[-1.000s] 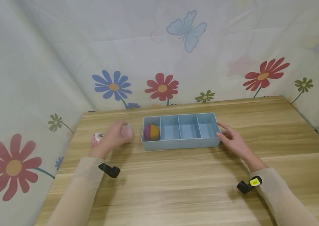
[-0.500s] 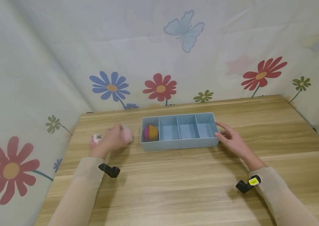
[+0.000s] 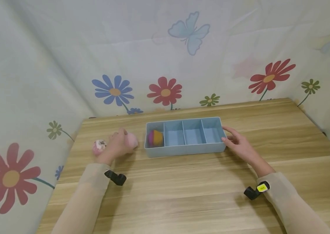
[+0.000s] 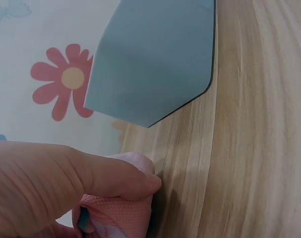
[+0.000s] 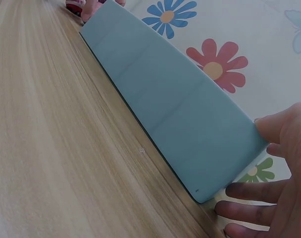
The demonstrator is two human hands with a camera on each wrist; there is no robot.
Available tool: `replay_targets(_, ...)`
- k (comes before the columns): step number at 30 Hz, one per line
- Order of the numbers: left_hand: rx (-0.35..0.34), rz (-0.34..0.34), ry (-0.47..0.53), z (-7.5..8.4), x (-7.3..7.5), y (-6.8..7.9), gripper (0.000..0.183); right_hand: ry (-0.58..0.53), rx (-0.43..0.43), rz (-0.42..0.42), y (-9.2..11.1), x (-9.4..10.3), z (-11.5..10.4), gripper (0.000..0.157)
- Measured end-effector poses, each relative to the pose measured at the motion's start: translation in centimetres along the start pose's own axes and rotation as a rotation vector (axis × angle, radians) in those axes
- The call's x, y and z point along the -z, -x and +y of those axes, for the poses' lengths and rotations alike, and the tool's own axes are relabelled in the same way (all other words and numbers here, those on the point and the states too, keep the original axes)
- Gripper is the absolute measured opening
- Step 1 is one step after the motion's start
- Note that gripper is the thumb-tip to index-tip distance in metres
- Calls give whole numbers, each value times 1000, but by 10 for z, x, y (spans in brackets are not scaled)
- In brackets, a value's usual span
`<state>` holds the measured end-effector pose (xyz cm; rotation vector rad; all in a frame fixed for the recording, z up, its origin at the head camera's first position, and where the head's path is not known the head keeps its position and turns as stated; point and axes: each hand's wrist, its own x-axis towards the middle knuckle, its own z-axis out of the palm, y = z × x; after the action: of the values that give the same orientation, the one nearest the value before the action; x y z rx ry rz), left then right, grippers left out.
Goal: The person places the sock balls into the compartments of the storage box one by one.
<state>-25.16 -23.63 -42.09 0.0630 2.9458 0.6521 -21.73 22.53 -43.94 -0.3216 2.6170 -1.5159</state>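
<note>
The left hand (image 3: pixel 118 144) held a pink cloth bundle (image 3: pixel 132 140) just beside the left end of the blue box (image 3: pixel 185 150), apart from it. Over the last second the bundle had shifted only slightly, ending a little nearer that end, and more of the pink-and-white ball (image 3: pixel 98 147) had come into sight beside the left hand. That small change left the bundle outside the box, low over the table (image 3: pixel 182 195); whether it rested fully on the wood could not be told. In the left wrist view the thumb (image 4: pixel 125 181) pressed along the bundle's side, while the other fingers were mostly hidden. The right hand (image 3: pixel 241 146) had stayed at the box's right end, its thumb at the rim and its fingers fairly straight and spread beside the end wall, which seemed to steady the box. The purple-and-yellow ball (image 3: pixel 156 138) had stayed in the leftmost of the four compartments, so that part looked settled.
</note>
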Motion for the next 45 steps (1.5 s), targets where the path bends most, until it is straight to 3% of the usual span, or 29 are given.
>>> replay_targets(8, -67, 138, 48, 13, 13, 6, 77, 6, -18, -1, -1, 0, 6, 60)
replay_targets(20, -233, 222, 205, 53, 21, 9, 81, -4, -4, -5, -1, -2, 3, 59)
replay_targets(30, -327, 240, 221, 76, 16, 4, 84, -6, 8, 3, 1, -1, 3, 57)
replay_targets(37, -317, 202, 222, 86, 12, 4, 87, 1, 9, -3, 0, -3, 6, 57)
replay_targets(45, -382, 161, 251, 99, 8, 2, 85, -2, -1, 1, 0, -3, 5, 58)
